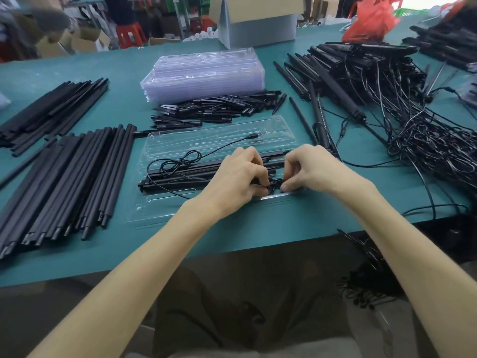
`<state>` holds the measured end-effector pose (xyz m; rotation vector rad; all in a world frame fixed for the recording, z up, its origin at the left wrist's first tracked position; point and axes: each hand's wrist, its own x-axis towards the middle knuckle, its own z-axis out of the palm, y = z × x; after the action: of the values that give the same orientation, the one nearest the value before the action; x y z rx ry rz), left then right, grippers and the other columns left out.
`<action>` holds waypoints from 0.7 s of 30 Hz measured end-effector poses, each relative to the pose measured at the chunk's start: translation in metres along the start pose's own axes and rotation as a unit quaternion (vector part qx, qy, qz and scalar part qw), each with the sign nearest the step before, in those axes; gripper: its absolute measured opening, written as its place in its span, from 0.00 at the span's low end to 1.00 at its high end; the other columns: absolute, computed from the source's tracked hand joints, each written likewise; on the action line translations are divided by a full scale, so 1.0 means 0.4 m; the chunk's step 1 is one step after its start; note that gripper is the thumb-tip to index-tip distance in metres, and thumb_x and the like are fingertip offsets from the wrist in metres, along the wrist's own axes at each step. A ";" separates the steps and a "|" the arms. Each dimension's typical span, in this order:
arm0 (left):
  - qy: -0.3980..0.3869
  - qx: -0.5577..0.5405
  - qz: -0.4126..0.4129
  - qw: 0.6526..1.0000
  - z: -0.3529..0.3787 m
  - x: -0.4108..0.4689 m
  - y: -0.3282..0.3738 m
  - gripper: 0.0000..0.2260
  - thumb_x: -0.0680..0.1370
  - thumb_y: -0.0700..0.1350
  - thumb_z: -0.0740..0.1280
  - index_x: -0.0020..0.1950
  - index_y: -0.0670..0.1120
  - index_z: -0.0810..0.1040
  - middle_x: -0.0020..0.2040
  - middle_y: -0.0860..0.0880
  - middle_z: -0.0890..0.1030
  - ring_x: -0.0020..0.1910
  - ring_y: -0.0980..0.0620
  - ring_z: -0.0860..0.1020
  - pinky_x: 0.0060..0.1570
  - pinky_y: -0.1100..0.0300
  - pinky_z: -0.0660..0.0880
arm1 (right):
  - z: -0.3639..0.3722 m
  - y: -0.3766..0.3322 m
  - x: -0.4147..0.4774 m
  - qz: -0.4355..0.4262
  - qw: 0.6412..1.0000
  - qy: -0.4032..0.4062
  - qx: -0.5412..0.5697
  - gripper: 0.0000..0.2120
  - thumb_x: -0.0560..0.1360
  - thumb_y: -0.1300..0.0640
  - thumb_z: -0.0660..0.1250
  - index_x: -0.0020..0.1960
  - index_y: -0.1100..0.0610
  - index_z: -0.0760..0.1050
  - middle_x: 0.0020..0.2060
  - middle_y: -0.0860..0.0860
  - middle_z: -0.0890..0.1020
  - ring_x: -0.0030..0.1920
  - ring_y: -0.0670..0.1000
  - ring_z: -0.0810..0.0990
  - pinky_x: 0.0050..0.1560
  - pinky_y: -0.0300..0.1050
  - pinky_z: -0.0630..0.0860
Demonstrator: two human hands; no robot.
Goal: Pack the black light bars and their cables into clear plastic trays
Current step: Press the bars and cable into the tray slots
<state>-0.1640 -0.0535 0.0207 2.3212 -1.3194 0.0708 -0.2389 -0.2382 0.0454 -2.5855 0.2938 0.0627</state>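
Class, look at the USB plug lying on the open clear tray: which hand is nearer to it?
Left. The left hand is just on the near side of the USB plug; the right hand sits further off to its right.

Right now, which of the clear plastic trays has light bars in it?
The single tray nearest you, under your left hand and right hand, holds black bars and a cable. The others sit nested in a stack farther back.
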 end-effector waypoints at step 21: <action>-0.005 -0.144 -0.006 0.990 0.015 0.003 -0.039 0.06 0.75 0.42 0.76 0.48 0.42 0.84 0.61 0.52 0.81 0.63 0.49 0.71 0.67 0.44 0.65 | -0.024 -0.021 0.073 0.010 0.992 -0.085 -0.092 0.17 0.64 0.57 0.83 0.37 0.52 0.73 0.36 0.47 0.78 0.37 0.47 0.76 0.32 0.38 0.67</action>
<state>-0.1514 -0.0503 0.0100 2.0880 -1.2304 -0.1274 -0.2085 -0.2417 0.0549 -2.7372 0.2606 0.3289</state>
